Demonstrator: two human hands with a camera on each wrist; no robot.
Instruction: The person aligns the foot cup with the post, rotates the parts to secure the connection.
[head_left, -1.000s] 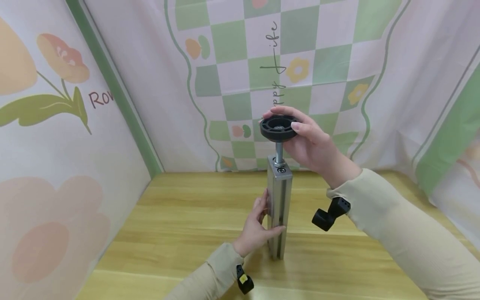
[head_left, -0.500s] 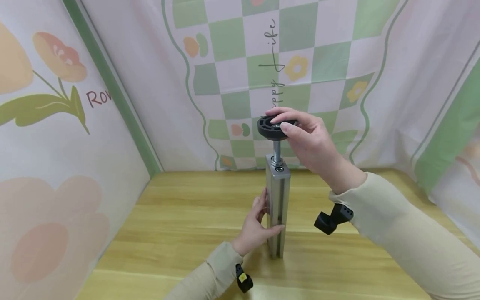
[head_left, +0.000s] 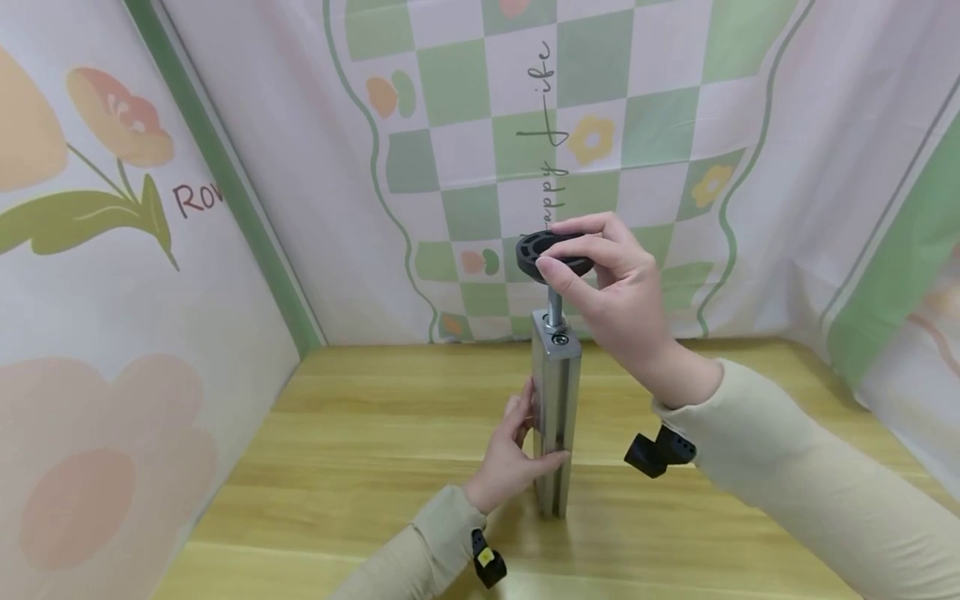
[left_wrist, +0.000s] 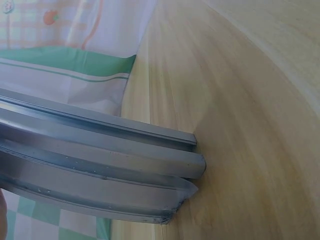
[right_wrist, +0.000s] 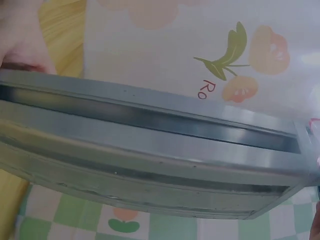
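A grooved aluminium profile (head_left: 557,417) stands upright on the wooden table, a metal end plate (head_left: 561,343) on its top. From that plate rises a threaded rod (head_left: 555,307) carrying a round black levelling foot (head_left: 534,250). My right hand (head_left: 618,287) pinches the foot's rim between thumb and fingers from the right. Lower down, my left hand (head_left: 506,462) grips the profile, thumb across the near face and fingers on the far left side. The left wrist view shows the profile's bottom end (left_wrist: 185,180) at the tabletop; the right wrist view shows its slotted side (right_wrist: 150,135).
The wooden tabletop (head_left: 360,433) spreads around the profile. Behind it hangs a curtain (head_left: 465,150) with green checks and flowers, and another printed curtain (head_left: 97,317) closes off the left. Small black wrist cameras (head_left: 660,452) sit under both cuffs.
My right hand's fingers and thumb have shifted round the black foot's rim toward the near left, the wrist turning with them. My left hand and the profile have stayed nearly still.
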